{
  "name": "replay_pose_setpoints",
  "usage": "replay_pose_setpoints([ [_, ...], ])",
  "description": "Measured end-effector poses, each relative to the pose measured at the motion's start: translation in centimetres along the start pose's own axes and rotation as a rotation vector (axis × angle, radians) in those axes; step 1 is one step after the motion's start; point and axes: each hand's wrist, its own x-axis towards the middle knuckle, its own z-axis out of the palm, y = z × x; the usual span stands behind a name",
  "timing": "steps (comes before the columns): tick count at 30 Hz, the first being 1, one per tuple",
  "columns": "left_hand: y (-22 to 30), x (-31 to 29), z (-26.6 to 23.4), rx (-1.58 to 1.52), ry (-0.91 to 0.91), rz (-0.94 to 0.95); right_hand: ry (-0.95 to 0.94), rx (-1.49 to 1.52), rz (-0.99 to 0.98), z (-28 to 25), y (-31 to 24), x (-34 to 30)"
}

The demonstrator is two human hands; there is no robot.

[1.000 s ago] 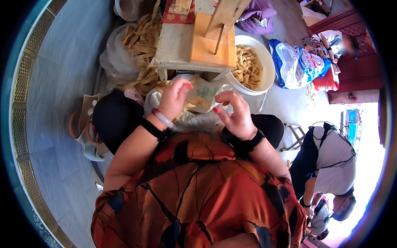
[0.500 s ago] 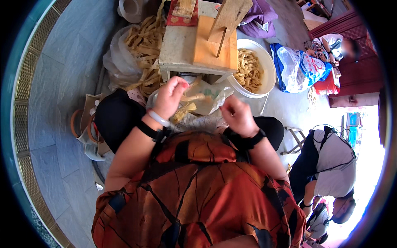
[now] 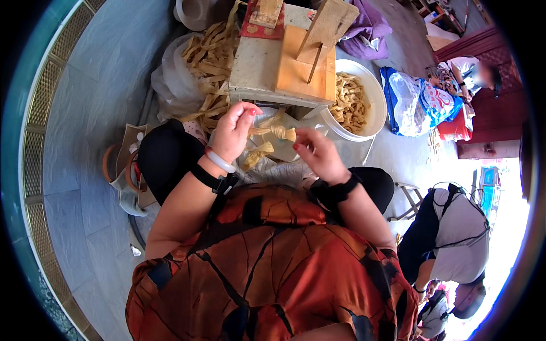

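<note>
My left hand point(image 3: 233, 132) is closed, its thumb and fingers pinching one end of a soft tan strip point(image 3: 274, 131) with a knot in it. The strip stretches rightward over my lap. At its blunt right end is my right hand point(image 3: 319, 154), fingers half bent and thumb held apart from them; the fingertips are beside the end, and whether they touch it I cannot tell. Below the strip lies another tan knotted piece point(image 3: 258, 154), on pale plastic sheeting over my lap.
Ahead stands a low whitish table point(image 3: 248, 68) bearing a wooden stand point(image 3: 310, 65). Left of it, a clear plastic bag point(image 3: 177, 74) and a heap of tan strips point(image 3: 210, 62). Right, a white tub point(image 3: 375, 108) holds knotted pieces. Two other people sit or bend at the right.
My right hand has moved left to the strip's end and its curled fingers have loosened. The knotted strip now stretches out from my left hand. The view has shifted slightly.
</note>
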Motion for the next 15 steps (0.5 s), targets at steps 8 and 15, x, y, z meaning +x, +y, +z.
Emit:
replay_pose_setpoints([
  [8, 0.8, -0.3, 2.3, 0.091, -0.224, 0.127, -0.054, -0.222, -0.389, -0.5, -4.7, 0.1],
  [15, -0.2, 0.6, 3.7, -0.017, -0.307, -0.008, 0.103, -0.246, -0.367, -1.3, -3.4, -0.9],
])
